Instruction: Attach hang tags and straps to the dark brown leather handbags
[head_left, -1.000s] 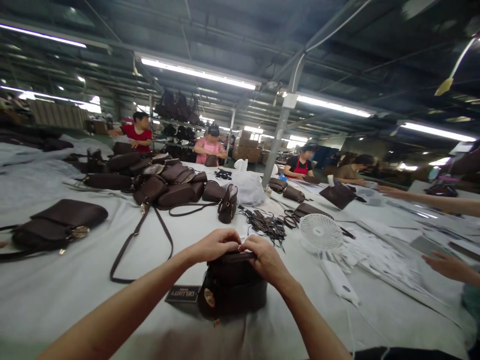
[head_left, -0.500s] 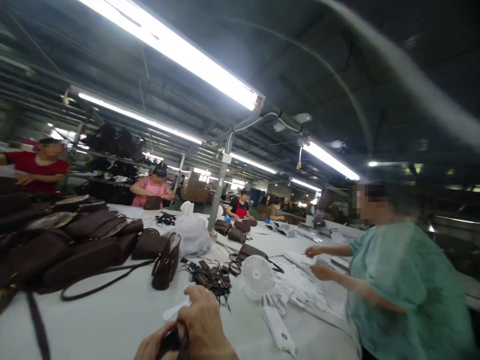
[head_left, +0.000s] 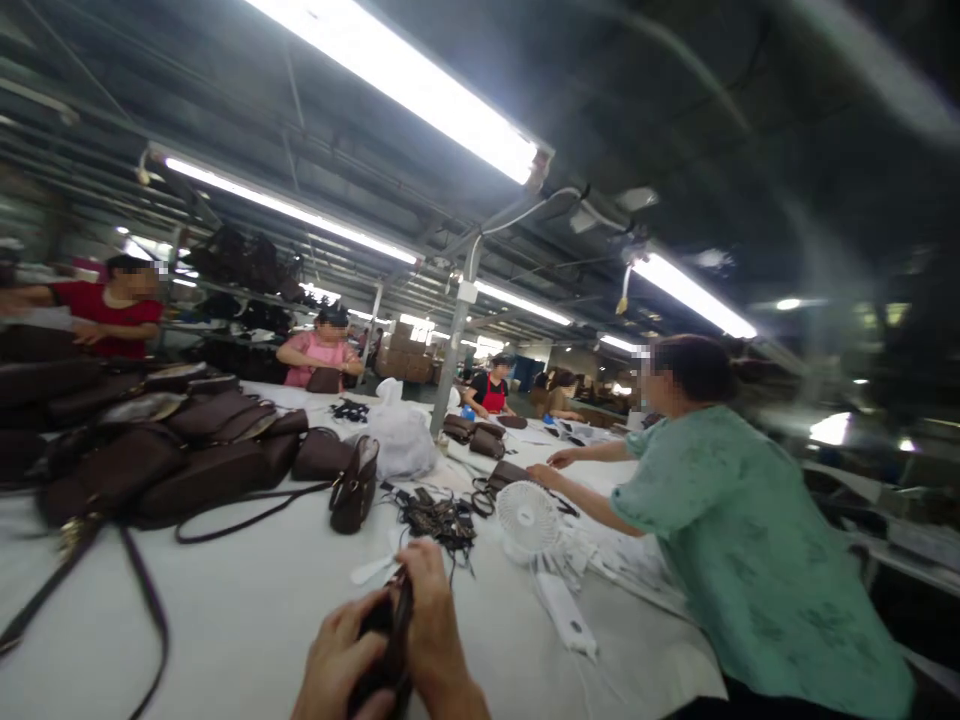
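Note:
At the bottom middle of the view both my hands grip a dark brown bag [head_left: 388,640], of which only a narrow dark edge shows between them. My left hand [head_left: 337,662] holds its left side and my right hand [head_left: 436,635] wraps its right side and top. The bag's lower part is cut off by the frame edge. Just beyond my hands lie a white strip [head_left: 375,568] and a heap of dark strap pieces [head_left: 435,518] on the white table [head_left: 247,610].
A pile of brown bags [head_left: 180,455] with long straps covers the left of the table. A small white fan [head_left: 527,517] and a white plastic bag [head_left: 401,435] stand further back. A person in a green top [head_left: 739,545] leans over the table at right; other workers sit at the far side.
The view has swung up and to the right, so my hands and the bag have dropped to the bottom edge. The person in green has come fully into view.

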